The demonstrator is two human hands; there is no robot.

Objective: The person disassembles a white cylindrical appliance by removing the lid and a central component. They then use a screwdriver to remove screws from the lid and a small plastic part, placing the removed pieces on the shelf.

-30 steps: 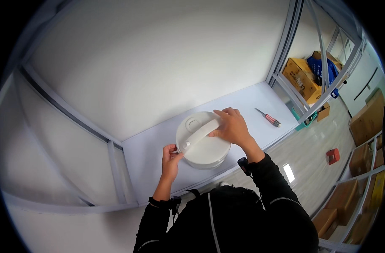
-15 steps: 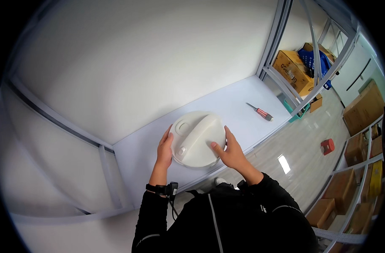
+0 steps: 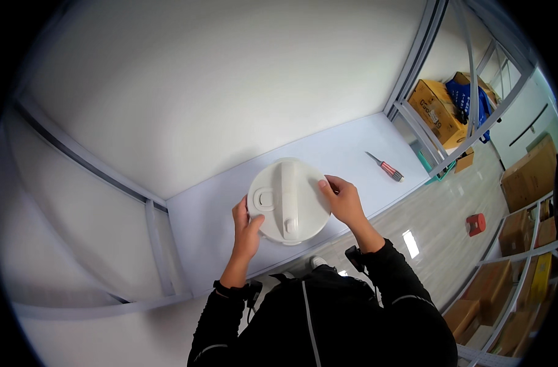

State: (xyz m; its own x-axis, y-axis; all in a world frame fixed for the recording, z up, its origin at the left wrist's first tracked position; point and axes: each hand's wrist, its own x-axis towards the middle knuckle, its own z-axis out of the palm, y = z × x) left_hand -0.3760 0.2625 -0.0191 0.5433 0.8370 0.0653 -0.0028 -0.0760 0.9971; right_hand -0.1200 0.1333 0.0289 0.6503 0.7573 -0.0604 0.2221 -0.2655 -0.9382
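Observation:
A round white appliance lid (image 3: 289,200) with a long handle bar and a small oval button sits at the front of a pale shelf surface (image 3: 352,153). My left hand (image 3: 247,226) grips its left rim with fingers curled around the edge. My right hand (image 3: 342,199) holds the right rim, fingertips on top. Both forearms wear black sleeves.
A screwdriver (image 3: 386,166) with a red handle lies on the shelf to the right. Grey metal shelf uprights (image 3: 413,67) frame the bay. Cardboard boxes (image 3: 435,110) sit beyond on the right, with more boxes (image 3: 530,177) and a small red object (image 3: 476,223) on the floor.
The lid has been turned between my hands, so its handle bar now runs nearly upright. My right hand left the top handle and took the right rim; my left hand stays on the left edge.

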